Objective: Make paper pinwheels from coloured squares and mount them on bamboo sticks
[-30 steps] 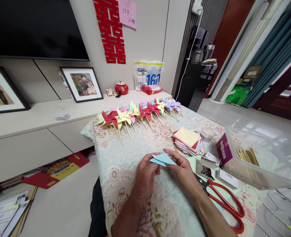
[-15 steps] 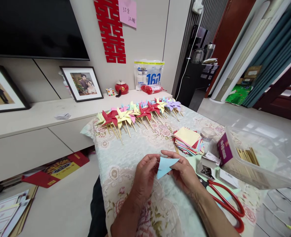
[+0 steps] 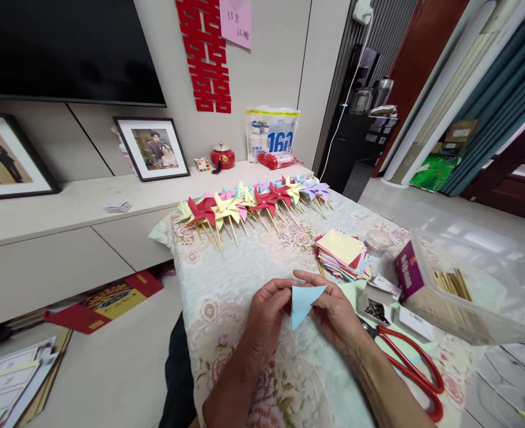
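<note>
Between my hands, above the flowered tablecloth (image 3: 226,356), is a piece of light blue paper (image 3: 304,304) that shows as a triangle pointing down. My left hand (image 3: 269,312) pinches its left edge, thumb on the near side. With thumb and fingers, my right hand (image 3: 333,306) grips the right corner; its index finger stretches along behind the top edge. Beside my right forearm lie scissors with red handles (image 3: 411,362). A stack of coloured paper squares (image 3: 343,252) sits just beyond my right hand.
Finished paper pinwheels (image 3: 248,205) on sticks lie in a row along the table's far side. On the right are a clear plastic bin (image 3: 480,309) with wooden sticks (image 3: 452,284), a small box of dark metal pieces (image 3: 375,312) and a round clear container (image 3: 378,241).
The blue paper has turned slightly and shows a bit more of its face to me. Both hands keep their hold on it. The whole view has shifted a little.
</note>
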Tool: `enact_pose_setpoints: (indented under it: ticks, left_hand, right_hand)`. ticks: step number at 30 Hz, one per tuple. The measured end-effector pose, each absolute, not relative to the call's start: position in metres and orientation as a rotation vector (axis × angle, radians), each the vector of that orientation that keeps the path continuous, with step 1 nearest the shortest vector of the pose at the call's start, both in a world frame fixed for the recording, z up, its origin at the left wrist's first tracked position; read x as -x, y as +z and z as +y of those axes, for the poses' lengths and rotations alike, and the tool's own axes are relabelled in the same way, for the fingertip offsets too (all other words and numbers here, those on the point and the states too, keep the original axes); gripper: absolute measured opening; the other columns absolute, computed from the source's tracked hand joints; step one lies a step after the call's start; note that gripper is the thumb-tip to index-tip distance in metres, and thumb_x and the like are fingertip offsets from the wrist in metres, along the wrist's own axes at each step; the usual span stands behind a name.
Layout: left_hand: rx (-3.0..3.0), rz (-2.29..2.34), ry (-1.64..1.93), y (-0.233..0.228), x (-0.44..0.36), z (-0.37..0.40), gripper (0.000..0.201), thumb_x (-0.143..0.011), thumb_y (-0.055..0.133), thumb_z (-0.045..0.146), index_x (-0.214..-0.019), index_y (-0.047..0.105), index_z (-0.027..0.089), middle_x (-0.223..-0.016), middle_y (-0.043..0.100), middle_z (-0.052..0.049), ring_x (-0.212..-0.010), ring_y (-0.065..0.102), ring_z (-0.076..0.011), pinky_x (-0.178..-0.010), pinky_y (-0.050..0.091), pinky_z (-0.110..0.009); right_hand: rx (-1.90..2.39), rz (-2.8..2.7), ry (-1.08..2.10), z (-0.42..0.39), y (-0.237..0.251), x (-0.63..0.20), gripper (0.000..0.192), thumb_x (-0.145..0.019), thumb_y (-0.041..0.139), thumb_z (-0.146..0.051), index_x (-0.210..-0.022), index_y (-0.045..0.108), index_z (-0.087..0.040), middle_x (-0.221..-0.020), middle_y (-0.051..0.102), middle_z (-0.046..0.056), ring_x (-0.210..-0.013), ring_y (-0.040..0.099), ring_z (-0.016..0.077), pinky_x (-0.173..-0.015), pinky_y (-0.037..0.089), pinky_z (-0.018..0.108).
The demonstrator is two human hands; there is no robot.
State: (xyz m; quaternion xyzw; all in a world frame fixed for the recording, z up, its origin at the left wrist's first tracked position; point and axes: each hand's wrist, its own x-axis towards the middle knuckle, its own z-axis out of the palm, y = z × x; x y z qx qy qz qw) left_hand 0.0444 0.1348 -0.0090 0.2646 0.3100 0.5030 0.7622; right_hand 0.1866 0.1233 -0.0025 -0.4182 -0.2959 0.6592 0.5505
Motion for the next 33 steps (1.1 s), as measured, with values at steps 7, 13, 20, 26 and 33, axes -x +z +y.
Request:
enact_pose_setpoints:
  ticks: [7, 13, 20, 26, 33]
  left_hand:
    - [-0.622, 0.693, 1.078, -0.0115, -0.0441, 0.134, 0.027, -0.069, 0.081, 0.035, -0.084, 0.07, 0.015, -0.06, 0.064, 0.0, -0.055, 0.054, -0.0108, -0.057, 0.04, -0.023]
    - [-0.603, 0.775, 1.07, -0.01, -0.0468, 0.1343, 0.03, -0.062, 0.086, 0.031, -0.079, 0.068, 0.015, -0.065, 0.068, -0.002, -0.057, 0.058, -0.0118, -0.058, 0.043, -0.024]
    - [-0.605, 0.814, 1.184, -0.0111, -0.0476, 0.1375, 0.04, -0.057, 0.088, 0.036, -0.084, 0.067, 0.014, -0.064, 0.067, 0.0, -0.053, 0.055, -0.0109, -0.054, 0.042, -0.024]
    - [-0.632, 0.797, 1.204, -0.0132, -0.0449, 0.1392, 0.04, -0.059, 0.087, 0.036, -0.087, 0.068, 0.014, -0.061, 0.064, 0.001, -0.054, 0.053, -0.0101, -0.055, 0.04, -0.024]
    - [-0.634, 0.775, 1.203, -0.0147, -0.0449, 0.1388, 0.04, -0.06, 0.087, 0.035, -0.087, 0.067, 0.014, -0.062, 0.064, 0.001, -0.055, 0.052, -0.0105, -0.057, 0.039, -0.025]
  right_hand:
    - [1.042, -0.72, 1.531, 0.1225, -0.0004, -0.1859, 0.045, -0.061, 0.083, -0.02, -0.105, 0.078, -0.018, -0.064, 0.062, -0.004, -0.056, 0.051, 0.0097, -0.057, 0.039, 0.023]
    - [1.029, -0.683, 1.494, 0.1228, -0.0006, -0.1858, 0.048, -0.058, 0.09, -0.024, -0.104, 0.077, -0.019, -0.072, 0.069, -0.001, -0.063, 0.059, 0.0128, -0.064, 0.046, 0.025]
    - [0.948, -0.585, 1.418, 0.1263, 0.0011, -0.1903, 0.048, -0.064, 0.089, -0.045, -0.103, 0.078, -0.018, -0.087, 0.074, 0.005, -0.074, 0.064, 0.0174, -0.064, 0.053, 0.027]
    - [0.886, -0.592, 1.486, 0.1234, 0.0052, -0.191, 0.045, -0.063, 0.09, -0.041, -0.099, 0.08, -0.017, -0.08, 0.072, 0.003, -0.068, 0.062, 0.0134, -0.063, 0.053, 0.024]
    - [0.851, -0.66, 1.515, 0.1215, 0.004, -0.1907, 0.044, -0.066, 0.089, -0.042, -0.102, 0.08, -0.019, -0.083, 0.073, 0.004, -0.068, 0.062, 0.0125, -0.066, 0.053, 0.024]
